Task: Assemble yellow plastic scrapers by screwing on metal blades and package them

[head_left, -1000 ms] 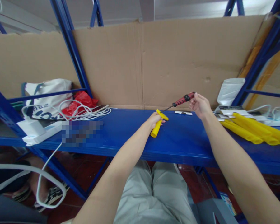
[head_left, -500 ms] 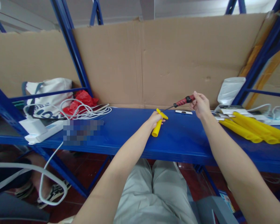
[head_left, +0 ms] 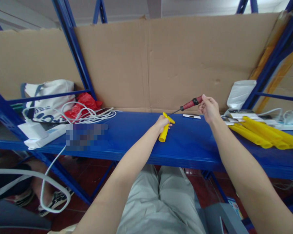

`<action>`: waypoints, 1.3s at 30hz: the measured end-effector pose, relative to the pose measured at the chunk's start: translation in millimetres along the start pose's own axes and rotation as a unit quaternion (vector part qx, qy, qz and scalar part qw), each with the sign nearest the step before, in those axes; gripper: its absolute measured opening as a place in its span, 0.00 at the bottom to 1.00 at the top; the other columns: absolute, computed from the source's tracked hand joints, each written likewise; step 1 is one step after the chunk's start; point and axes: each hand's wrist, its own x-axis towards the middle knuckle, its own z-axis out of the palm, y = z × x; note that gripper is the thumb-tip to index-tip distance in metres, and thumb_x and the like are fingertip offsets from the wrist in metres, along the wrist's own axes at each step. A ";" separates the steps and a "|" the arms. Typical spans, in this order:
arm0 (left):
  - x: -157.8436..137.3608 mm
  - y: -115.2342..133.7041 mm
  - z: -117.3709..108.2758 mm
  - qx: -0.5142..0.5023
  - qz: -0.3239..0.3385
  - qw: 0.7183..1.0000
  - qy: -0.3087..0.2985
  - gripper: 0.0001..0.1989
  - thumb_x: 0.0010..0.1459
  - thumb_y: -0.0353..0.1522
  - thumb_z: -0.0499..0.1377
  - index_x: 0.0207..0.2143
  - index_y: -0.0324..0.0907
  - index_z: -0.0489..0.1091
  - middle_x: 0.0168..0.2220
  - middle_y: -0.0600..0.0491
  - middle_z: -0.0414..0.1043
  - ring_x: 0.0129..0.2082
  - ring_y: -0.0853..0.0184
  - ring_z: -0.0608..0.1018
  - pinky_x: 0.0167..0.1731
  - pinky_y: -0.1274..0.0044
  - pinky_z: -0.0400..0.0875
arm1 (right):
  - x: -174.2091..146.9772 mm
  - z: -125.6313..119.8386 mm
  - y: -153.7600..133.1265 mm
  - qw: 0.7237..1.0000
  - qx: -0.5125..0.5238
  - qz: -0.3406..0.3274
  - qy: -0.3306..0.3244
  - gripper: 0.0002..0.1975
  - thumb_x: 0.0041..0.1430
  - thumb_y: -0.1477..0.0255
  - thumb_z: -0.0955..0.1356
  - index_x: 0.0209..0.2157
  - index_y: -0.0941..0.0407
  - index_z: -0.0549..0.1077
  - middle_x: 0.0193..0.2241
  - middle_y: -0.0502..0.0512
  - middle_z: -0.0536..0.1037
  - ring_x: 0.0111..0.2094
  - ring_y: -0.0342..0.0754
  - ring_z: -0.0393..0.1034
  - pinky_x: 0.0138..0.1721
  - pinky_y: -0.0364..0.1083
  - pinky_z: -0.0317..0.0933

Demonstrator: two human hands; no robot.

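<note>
My left hand [head_left: 162, 123] is wrapped round a yellow T-shaped plastic handle [head_left: 163, 134], whose round lower end points toward me. Pinched at its far right end by my right hand [head_left: 209, 108] is a red and black screwdriver [head_left: 191, 103]. Its thin shaft slopes down leftward, and the tip meets the head of the yellow handle near my left fingers. Whether the tip sits in a screw or a hole is too small to tell. A small white flat piece [head_left: 191, 116] lies on the blue shelf [head_left: 132, 130] below the screwdriver.
Several yellow tubes [head_left: 263, 135] are piled at the right, by a white pouch [head_left: 241, 94]. On the left are a power strip [head_left: 46, 138], coiled white cables [head_left: 95, 113], a red plastic bag [head_left: 88, 100] and a cloth bag [head_left: 51, 97]. Cardboard [head_left: 180, 58] walls the back.
The screwdriver's handle is turned, showing a different side of its red and black grip. My left hand keeps hold of the yellow handle. The view has shifted very slightly.
</note>
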 end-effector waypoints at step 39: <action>-6.4 3.2 1.5 0.000 -0.003 1.000 0.020 0.23 0.53 0.16 0.53 0.51 0.37 0.64 0.42 0.45 0.75 0.25 0.71 0.77 0.20 0.82 0.64 | -8.3 0.1 -8.8 0.998 0.011 0.029 -0.059 0.16 0.49 0.62 0.73 0.25 0.54 0.64 0.14 0.42 0.63 0.13 0.36 0.55 0.12 0.37 0.49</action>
